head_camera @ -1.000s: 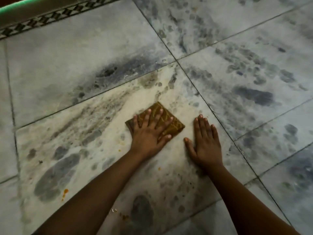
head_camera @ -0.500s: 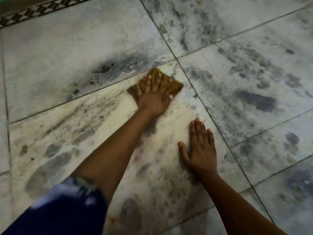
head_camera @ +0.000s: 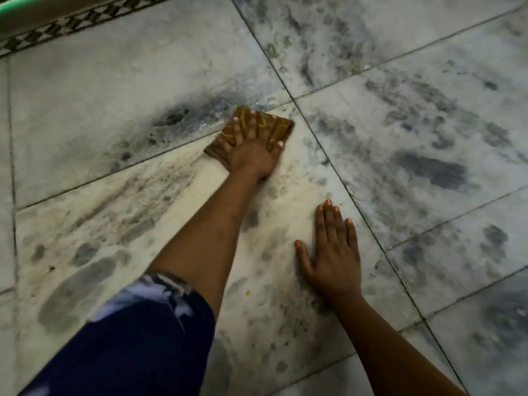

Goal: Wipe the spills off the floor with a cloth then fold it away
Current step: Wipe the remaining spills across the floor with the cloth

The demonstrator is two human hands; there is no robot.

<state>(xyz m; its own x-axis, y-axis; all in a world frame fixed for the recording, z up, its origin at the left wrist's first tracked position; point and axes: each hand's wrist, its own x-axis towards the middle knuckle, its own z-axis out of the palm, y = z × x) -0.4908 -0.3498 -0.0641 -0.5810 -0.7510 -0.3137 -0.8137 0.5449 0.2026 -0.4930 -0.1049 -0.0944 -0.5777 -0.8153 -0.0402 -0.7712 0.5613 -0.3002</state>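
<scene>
Both hands read flat from my feed: left hand [head_camera: 254, 154] spread, fingers splayed, pressing the folded brown cloth [head_camera: 278, 129] onto the marble floor [head_camera: 114, 81] at a tile joint; right hand [head_camera: 331, 252] palm-down on bare tile nearer me, fingers together. Small orange speck [head_camera: 247, 293] between the forearms.

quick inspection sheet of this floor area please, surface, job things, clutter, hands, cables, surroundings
surface: grey-veined marble floor tiles, smeared and dull, small orange crumb left.
job's things: folded brown patterned cloth, flat across a tile joint.
clutter: nothing seen beyond specks.
grippers: left hand spread, pressing on the cloth; right hand flat on bare tile, apart from the cloth.
cables: nothing seen.
surroundings: black-and-white patterned border strip with a green edge beyond; blue sleeve.
</scene>
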